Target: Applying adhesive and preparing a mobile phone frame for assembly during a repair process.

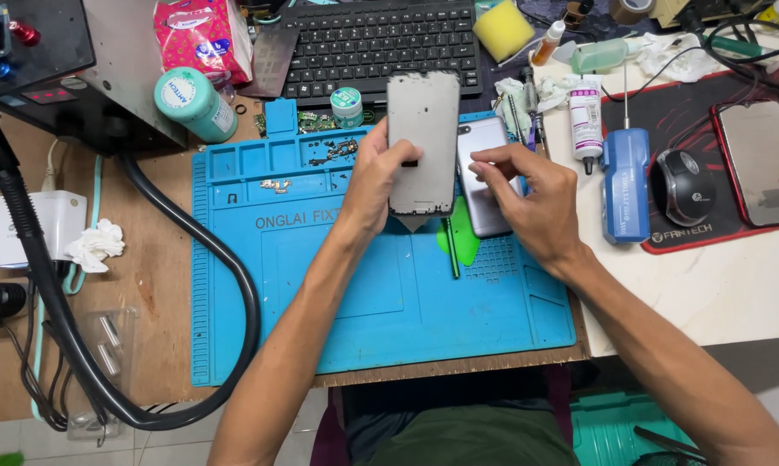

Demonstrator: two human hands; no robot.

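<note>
Left hand [381,177] clamped on the edges of a thin, probably light and fragile phone frame [421,142]; right hand [527,203], fingers pinched, over a grey phone [483,177].

phone frame [422,142] grey, held | phone back [484,177] silver-grey | work mat [381,276] blue | pick [465,237] green | keyboard [381,43] black | sponge [503,28] yellow | tissue pack [201,39] pink, patterned | mouse pad [691,147] black, red-edged

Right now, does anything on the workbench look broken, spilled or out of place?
Small loose parts lie scattered on the blue mat. The left hand holds a grey phone frame, stripped bare.
</note>
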